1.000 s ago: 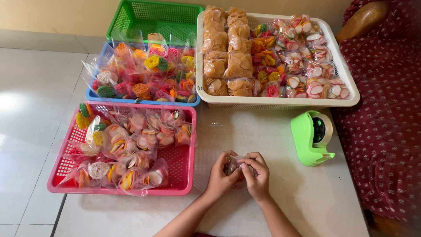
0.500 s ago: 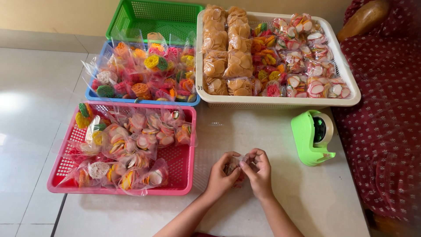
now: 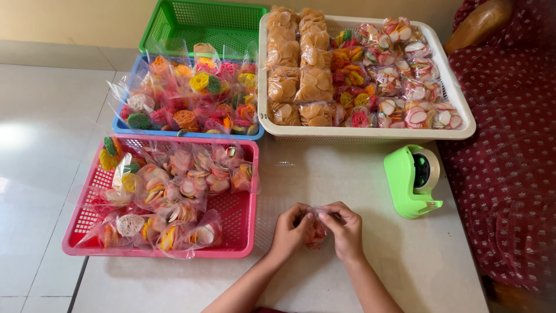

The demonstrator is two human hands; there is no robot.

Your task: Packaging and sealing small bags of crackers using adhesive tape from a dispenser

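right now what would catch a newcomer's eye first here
The colourful snack packets filling the pink basket at left and the white basket up top. Then the left hand and right hand pinching a small clear packet, beside the green tape dispenser.

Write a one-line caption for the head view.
Both hands, left and right, pinch a small clear snack packet beside a pink basket.

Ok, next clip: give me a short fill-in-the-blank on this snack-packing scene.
1. Both hands, the left hand and right hand, pinch one small clear ____ between them.
2. The tape dispenser is ____ in colour.
3. The basket nearest the left hand is the ____ basket.
4. The empty basket at the back is ____.

Missing words: packet; green; pink; green
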